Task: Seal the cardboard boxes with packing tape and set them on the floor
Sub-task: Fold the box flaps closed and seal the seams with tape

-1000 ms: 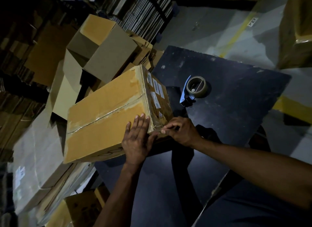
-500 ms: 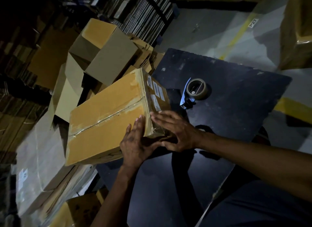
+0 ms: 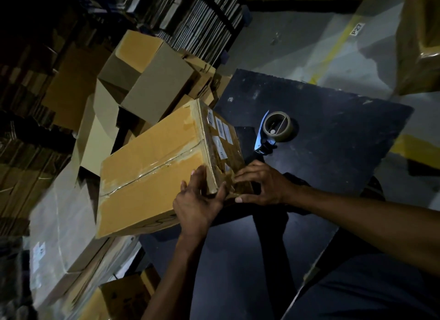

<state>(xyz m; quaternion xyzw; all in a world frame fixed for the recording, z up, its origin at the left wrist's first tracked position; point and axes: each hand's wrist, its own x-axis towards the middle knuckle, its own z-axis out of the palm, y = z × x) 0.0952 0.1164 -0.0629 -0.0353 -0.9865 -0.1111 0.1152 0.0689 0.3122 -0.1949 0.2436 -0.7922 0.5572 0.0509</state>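
Taped cardboard box (image 3: 152, 167), closed so contents hidden, overhanging the dark bench's (image 3: 333, 167) left edge. Left hand (image 3: 197, 203) flat on its top near corner, right hand (image 3: 262, 184) now spread against the labelled end, no longer pinching. Tape dispenser (image 3: 276, 128) just beyond.

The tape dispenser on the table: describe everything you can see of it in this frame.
The tape dispenser lies on its side on the dark table, beyond the box and apart from both hands. It carries a roll of brownish packing tape on a round hub, with a blue frame running down to a handle or blade end that points toward the person. Nothing touches it but the tabletop. Finer details are lost in the dim light.
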